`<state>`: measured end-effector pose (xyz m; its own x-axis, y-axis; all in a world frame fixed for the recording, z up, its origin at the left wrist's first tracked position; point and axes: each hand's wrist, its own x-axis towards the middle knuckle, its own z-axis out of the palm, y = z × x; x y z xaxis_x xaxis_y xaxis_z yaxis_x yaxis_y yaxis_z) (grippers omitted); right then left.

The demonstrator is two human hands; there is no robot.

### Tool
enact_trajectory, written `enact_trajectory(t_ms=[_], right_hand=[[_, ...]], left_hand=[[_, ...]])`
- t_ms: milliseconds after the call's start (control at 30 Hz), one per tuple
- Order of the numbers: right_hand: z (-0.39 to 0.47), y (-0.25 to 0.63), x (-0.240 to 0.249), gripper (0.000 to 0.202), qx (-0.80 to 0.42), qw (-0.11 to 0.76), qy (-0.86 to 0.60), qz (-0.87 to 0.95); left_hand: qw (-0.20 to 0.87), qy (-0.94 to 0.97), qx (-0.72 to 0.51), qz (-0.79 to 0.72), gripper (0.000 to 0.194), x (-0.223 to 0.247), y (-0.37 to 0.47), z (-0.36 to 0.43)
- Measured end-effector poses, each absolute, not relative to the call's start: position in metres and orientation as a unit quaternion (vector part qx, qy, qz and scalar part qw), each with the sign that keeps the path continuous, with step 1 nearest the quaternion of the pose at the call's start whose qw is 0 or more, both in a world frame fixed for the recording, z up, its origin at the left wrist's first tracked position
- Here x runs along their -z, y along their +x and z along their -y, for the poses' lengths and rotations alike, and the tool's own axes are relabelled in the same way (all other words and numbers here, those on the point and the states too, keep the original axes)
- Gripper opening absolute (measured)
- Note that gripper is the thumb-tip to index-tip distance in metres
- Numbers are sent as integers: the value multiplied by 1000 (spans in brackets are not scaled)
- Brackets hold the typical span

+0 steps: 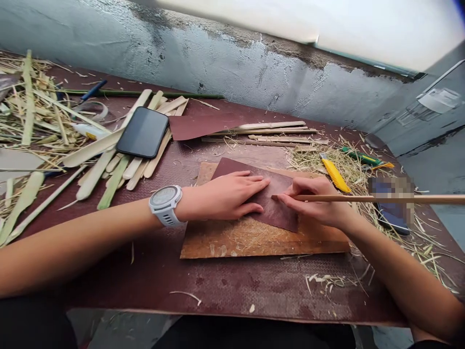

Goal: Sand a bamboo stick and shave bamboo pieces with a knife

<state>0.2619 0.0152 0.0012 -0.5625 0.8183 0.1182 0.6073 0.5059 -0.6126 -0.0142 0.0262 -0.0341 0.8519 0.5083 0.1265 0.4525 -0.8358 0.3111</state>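
1. Head view, left hand [227, 196]: laid flat, fingers stretched out and together, palm pressing on the sandpaper sheet [269, 201]; it grips nothing. A white wristwatch [165, 204] sits on the wrist.
2. Right hand [317, 201]: fingers closed around the near end of a thin wooden stick [381, 198], whose tip rests on the sandpaper; the stick runs off toward 3 o'clock.
3. Sandpaper sheet: dark red-brown, lying on a wooden board [254, 240] at the middle of the table [218, 286].
4. At 10 o'clock from the board: a black phone [143, 132] lying on flat bamboo slats [109, 169].
5. At 12 o'clock: a second sandpaper sheet [199, 125], with thin strips [269, 133] just beside it.
6. At 2 o'clock: a yellow-handled tool [334, 175] among loose shavings [363, 169].
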Motion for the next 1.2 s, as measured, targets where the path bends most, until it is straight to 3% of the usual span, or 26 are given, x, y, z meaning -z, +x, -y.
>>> enact_trajectory(t_ms=[200,433,567,800,1067,1200], right_hand=[[-21,265,-14,39,-341,139,-446,816],[-20,269,-22,38,-521,45,-493,696],[-19,274,-25,32,-546,14,-500,673],[-14,267,-23,33,-557,79,-505,655],[-14,265,-21,40,-621,45,-466,629],[-15,262,-18,41,-618,77,-486,613]], left_hand=[[139,953,-99,-252,70,33,-14,-26],[148,951,-95,-254,69,31,-13,-26],[147,952,-91,-254,70,31,-13,-26],[159,949,-101,-254,68,29,-13,-26],[149,951,-93,-256,69,31,-13,-25],[150,951,-96,-254,69,32,-13,-26]])
